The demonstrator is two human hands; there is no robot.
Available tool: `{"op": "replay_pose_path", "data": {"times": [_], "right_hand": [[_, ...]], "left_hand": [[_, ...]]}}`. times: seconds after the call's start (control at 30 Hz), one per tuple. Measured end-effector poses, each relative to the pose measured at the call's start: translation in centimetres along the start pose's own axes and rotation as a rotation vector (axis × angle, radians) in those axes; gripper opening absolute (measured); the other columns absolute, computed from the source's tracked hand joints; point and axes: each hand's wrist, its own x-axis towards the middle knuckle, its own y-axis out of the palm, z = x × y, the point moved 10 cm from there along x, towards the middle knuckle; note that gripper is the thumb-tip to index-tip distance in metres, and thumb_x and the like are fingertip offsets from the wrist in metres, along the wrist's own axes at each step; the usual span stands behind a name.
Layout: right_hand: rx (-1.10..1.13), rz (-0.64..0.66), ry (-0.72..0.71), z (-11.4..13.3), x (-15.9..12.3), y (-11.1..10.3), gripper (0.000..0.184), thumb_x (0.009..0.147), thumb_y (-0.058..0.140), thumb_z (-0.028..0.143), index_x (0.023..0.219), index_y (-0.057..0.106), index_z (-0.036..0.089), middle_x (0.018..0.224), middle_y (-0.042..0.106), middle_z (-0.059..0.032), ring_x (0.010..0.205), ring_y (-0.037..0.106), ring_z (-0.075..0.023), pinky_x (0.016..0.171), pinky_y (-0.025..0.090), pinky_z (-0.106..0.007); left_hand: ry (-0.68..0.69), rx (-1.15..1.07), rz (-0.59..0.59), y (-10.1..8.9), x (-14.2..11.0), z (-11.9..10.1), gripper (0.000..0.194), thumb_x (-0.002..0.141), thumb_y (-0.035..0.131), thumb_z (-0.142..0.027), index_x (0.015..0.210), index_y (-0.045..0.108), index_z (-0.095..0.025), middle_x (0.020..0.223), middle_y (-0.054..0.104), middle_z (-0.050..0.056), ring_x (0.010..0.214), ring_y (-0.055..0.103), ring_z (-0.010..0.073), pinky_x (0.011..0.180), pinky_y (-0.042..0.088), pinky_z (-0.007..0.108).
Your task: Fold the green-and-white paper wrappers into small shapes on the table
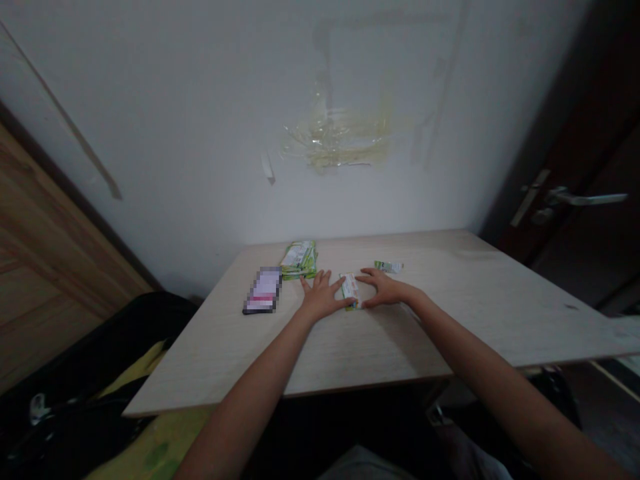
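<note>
Small packet (pixel 349 287) flanked by left hand (pixel 321 299) at nine o'clock, right hand (pixel 387 289) at three; fingers spread, grip can't be told.

The place looks like a small, plain room in a home, though an office cannot be ruled out. A pale wood-look bench (pixel 500 313) stands against a painted wall (pixel 190 133) marked with stains and crumpled clear tape (pixel 345 140) that has yellowed. At the right is a dark door (pixel 605 147) with a metal lever handle (pixel 590 198); at the left, a wood-grained panel (pixel 35 267). Yellow cloth (pixel 175 437) with green patches shows below the bench, adding to the domestic look.
</note>
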Motion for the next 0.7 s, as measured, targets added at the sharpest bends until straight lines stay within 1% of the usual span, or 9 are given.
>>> {"op": "replay_pose_path", "data": {"times": [0.07,0.17,0.23,0.3,0.37,0.43,0.57,0.63,0.7], "right_hand": [[0.01,-0.003,-0.002,-0.1,0.0,0.1,0.104,0.064,0.081,0.061,0.152,0.041,0.023,0.162,0.027,-0.017,0.148,0.028,-0.0376,0.12,0.026,-0.053],[0.037,-0.042,-0.027,-0.1,0.0,0.0,0.102,0.062,0.084,0.058,0.15,0.045,0.024,0.16,0.032,-0.0171,0.147,0.031,-0.0371,0.12,0.027,-0.053],[0.057,-0.08,-0.056,0.1,-0.1,-0.2,0.1,0.061,0.085,0.056,0.148,0.048,0.024,0.158,0.036,-0.0166,0.146,0.033,-0.0361,0.12,0.027,-0.054],[0.081,-0.116,-0.082,0.4,-0.2,-0.6,0.095,0.062,0.086,0.053,0.146,0.051,0.024,0.156,0.039,-0.0165,0.144,0.036,-0.0347,0.12,0.028,-0.054],[0.107,-0.148,-0.11,0.9,-0.2,-0.9,0.087,0.066,0.086,0.049,0.143,0.054,0.023,0.154,0.042,-0.017,0.142,0.04,-0.0329,0.119,0.03,-0.053],[0.131,-0.175,-0.164,1.8,-0.2,-1.2,0.074,0.072,0.083,0.045,0.138,0.059,0.022,0.15,0.048,-0.0161,0.139,0.044,-0.0302,0.118,0.032,-0.05],[0.182,-0.204,-0.284,3.7,-0.2,-1.6,0.043,0.079,0.079,0.04,0.12,0.072,0.026,0.139,0.059,-0.0103,0.13,0.053,-0.0255,0.115,0.037,-0.046],[0.212,-0.186,-0.289,4.1,0.0,-1.6,0.034,0.082,0.076,0.041,0.113,0.076,0.026,0.132,0.065,-0.0096,0.124,0.058,-0.0249,0.112,0.041,-0.043],[0.241,-0.151,-0.272,4.3,0.1,-1.5,0.031,0.086,0.071,0.043,0.11,0.077,0.025,0.126,0.07,-0.0091,0.118,0.063,-0.0244,0.109,0.044,-0.041]], "left_hand": [[0.001,0.002,-0.009,-0.1,-0.1,0.0,0.081,0.081,0.037,-0.085,0.151,0.038,-0.044,0.165,0.027,0.011,0.152,0.016,0.0405,0.11,-0.001,0.078],[0.011,0.004,-0.035,-0.2,-0.1,0.0,0.08,0.082,0.038,-0.085,0.15,0.04,-0.044,0.164,0.029,0.011,0.151,0.018,0.0413,0.11,-0.001,0.078],[0.002,0.005,-0.056,-0.3,0.0,0.2,0.08,0.083,0.037,-0.084,0.151,0.041,-0.041,0.163,0.031,0.012,0.151,0.018,0.0414,0.11,0.0,0.078],[-0.037,0.009,-0.071,-0.4,0.0,0.6,0.082,0.084,0.036,-0.082,0.151,0.041,-0.036,0.162,0.031,0.014,0.151,0.018,0.0418,0.111,0.001,0.078],[-0.079,0.019,-0.086,-0.5,0.1,1.1,0.082,0.085,0.036,-0.081,0.151,0.043,-0.032,0.162,0.032,0.016,0.151,0.018,0.0421,0.111,0.001,0.078],[-0.098,0.029,-0.107,-0.6,0.1,1.3,0.08,0.086,0.036,-0.079,0.149,0.046,-0.03,0.161,0.033,0.015,0.151,0.018,0.0416,0.112,0.001,0.077],[-0.11,0.017,-0.166,-1.0,0.1,1.3,0.068,0.092,0.037,-0.071,0.143,0.052,-0.03,0.16,0.036,0.014,0.15,0.022,0.0389,0.114,0.004,0.075],[-0.115,-0.009,-0.179,-1.2,0.1,1.5,0.062,0.093,0.039,-0.068,0.14,0.055,-0.031,0.159,0.038,0.012,0.149,0.025,0.0378,0.115,0.008,0.074],[-0.095,-0.044,-0.185,-1.3,0.2,1.6,0.057,0.093,0.044,-0.066,0.137,0.058,-0.033,0.158,0.04,0.009,0.148,0.027,0.0368,0.115,0.011,0.073]]}}
